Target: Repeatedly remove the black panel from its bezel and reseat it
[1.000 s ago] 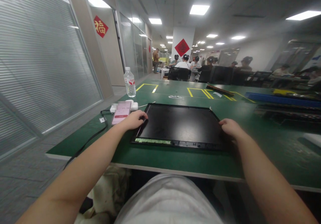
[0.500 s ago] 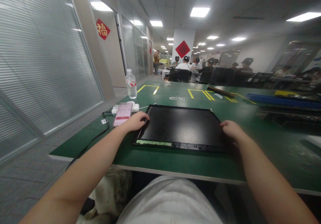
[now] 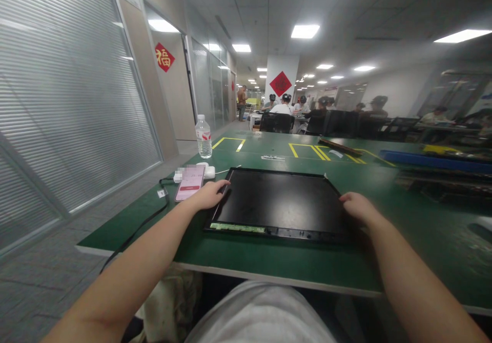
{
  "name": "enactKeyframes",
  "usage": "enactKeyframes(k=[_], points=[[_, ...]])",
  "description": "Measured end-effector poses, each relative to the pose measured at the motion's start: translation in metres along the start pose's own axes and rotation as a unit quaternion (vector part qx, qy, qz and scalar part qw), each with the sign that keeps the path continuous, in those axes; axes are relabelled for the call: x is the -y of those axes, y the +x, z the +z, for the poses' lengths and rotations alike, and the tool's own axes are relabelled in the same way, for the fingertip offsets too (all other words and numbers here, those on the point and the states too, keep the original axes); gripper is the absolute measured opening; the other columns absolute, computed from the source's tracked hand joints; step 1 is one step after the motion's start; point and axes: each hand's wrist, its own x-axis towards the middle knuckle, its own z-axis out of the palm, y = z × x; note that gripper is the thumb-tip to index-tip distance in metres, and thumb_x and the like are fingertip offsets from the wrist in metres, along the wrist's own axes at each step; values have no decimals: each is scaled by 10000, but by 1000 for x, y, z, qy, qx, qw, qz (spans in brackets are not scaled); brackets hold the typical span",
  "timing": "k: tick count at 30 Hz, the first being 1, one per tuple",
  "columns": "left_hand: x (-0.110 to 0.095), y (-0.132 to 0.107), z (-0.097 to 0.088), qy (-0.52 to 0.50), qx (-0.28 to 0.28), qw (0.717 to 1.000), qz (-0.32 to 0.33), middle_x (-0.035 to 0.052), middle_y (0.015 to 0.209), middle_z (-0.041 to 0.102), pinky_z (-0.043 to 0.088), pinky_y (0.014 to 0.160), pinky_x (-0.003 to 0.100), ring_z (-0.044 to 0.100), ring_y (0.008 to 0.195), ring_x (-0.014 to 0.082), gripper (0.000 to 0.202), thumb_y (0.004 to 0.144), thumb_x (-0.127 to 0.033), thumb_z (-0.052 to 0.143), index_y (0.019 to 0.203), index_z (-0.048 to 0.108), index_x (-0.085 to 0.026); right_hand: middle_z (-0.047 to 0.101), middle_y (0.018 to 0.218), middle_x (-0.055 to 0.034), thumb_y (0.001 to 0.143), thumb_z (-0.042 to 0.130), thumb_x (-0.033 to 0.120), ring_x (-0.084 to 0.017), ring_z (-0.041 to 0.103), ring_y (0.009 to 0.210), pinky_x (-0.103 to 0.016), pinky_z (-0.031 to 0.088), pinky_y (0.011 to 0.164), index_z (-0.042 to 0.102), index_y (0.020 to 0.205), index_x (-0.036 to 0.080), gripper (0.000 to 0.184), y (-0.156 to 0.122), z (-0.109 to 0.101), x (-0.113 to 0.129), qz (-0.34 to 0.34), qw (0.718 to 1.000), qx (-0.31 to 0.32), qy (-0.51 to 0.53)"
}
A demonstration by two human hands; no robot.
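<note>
The fingers of my left hand (image 3: 210, 195) were closed on the left edge of a flat, black, rectangular screen panel (image 3: 282, 194), my thumb lying along its slim dark frame. The fingers of my right hand (image 3: 360, 208) gripped the opposite edge, the thumb uppermost; the rest of them were partly hidden, curled at the side. The panel was in front of me, face up and level over the green, smooth-topped desk (image 3: 269, 258) with its pale edge — whether its underside touched the surface all along, I could not tell. Its face had a satin sheen, with a soft, cloudy patch of light on it. Along the side nearest me ran a narrow, bright green strip (image 3: 237, 228), patchy in texture, and beside that a ridged black section.

Just beyond my left forearm lay a thin, pink-screened phone (image 3: 191, 183) with rounded corners, close to a glossy white plastic block (image 3: 209, 172). A flat black cord (image 3: 134, 235) curved down toward the desk's near edge. Farther back stood a clear, ribbed plastic bottle (image 3: 204, 139) with a red-and-white label, upright. Straight-edged yellow tape (image 3: 294, 150) marked angular outlines across the far part of the desk, and to the right lay a long, blue bar (image 3: 430, 161) — well apart from my fingers.
</note>
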Motion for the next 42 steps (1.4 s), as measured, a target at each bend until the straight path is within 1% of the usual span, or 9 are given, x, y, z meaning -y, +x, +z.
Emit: enactKeyframes(k=[4,7,12,15,19,24,28,36,42], points=[[3,-1,-2,-64,4,998,-3,76,1243,705,505,967,364,659,1128,271,512,707,-156,557,1203,663,-224,744,914,-85,673,542,34,-214,690,855,-262,503,740,742,849,192,310,-1,0,0,4,1000,-6,9],[3,0,-2,-166,14,986,-18,66,1151,738,540,918,368,677,1096,271,495,665,-160,570,1148,666,-206,745,926,-89,681,528,36,-215,689,858,-268,503,751,746,869,184,323,-3,0,2,10,1000,2,9],[-7,0,-1,-384,-2,921,-63,88,1243,704,572,863,353,663,1135,254,495,623,-91,576,1103,624,-203,744,948,-85,718,521,52,-205,690,855,-256,497,741,740,895,186,312,-6,-2,5,20,1000,7,0],[-15,0,-1,-449,-31,885,-122,92,1231,706,599,741,341,713,992,244,453,637,-70,565,1067,621,-200,742,980,-96,723,523,50,-216,688,885,-261,497,740,740,897,181,307,-10,-5,9,23,1000,3,-4],[-22,0,-2,-488,-73,848,-192,45,934,758,585,625,299,718,730,190,382,657,-43,576,1008,628,-184,733,1056,-107,724,530,46,-230,678,964,-261,491,761,746,912,175,314,-14,-7,13,25,1000,-12,-9],[-31,2,-2,-541,-104,799,-241,-21,606,656,491,429,226,598,439,136,388,725,-21,566,1079,622,-170,738,1011,-106,714,525,33,-215,683,914,-248,482,739,737,934,155,329,-13,-4,13,27,1000,-1,4],[-37,3,0,-554,-123,781,-260,-24,562,646,465,395,216,569,381,133,409,774,3,520,1133,621,-164,740,984,-114,700,531,37,-225,681,890,-265,487,739,744,934,152,336,-13,-4,14,25,1000,-7,6],[-28,8,6,-554,-121,780,-266,-21,509,637,466,372,227,580,357,159,493,812,10,500,1279,568,-134,736,1044,-114,726,523,49,-242,676,970,-278,492,790,750,955,157,340,-13,-3,14,16,1000,-11,-8],[-24,7,7,-584,-101,762,-260,-16,560,673,502,380,246,607,368,169,603,780,-20,665,1346,511,-158,743,1021,-109,677,545,38,-246,681,965,-289,504,810,768,891,174,337,-10,-1,11,1,1000,-30,-3]])
